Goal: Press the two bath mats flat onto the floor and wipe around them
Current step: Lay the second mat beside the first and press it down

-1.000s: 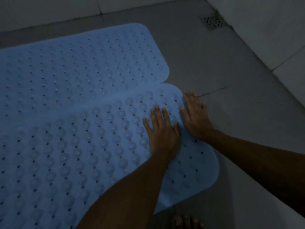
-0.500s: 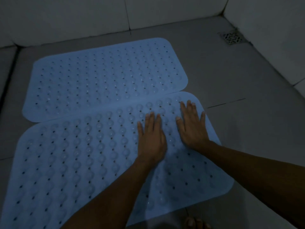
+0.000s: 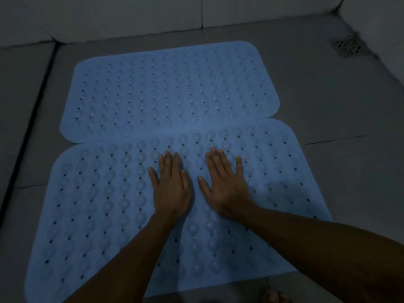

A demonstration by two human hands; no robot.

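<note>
At the bottom edge, just below the near mat (image 3: 98, 215), some toes (image 3: 272, 296) show on the floor (image 3: 328, 95). The near mat is the landmark here: a pale blue rubber sheet with rows of bumps and small holes, lying across the floor tiles. Both hands rest on its middle, toward its far edge, palms down with straight, spread fingers, gripping nothing: the left hand (image 3: 171, 189) and, just right of it and apart, the right hand (image 3: 227, 189). Beyond the near mat's far edge lies the far mat (image 3: 170, 90), same colour, the two edges meeting or slightly overlapping; which, I cannot tell. Well past the near mat's far right corner, a floor drain (image 3: 349, 48) sits near the wall (image 3: 131, 16). By my reading the pressing is under way on the near mat; both mats look mostly flat, no cloth is in sight, and the wiping around them seems still to come
</note>
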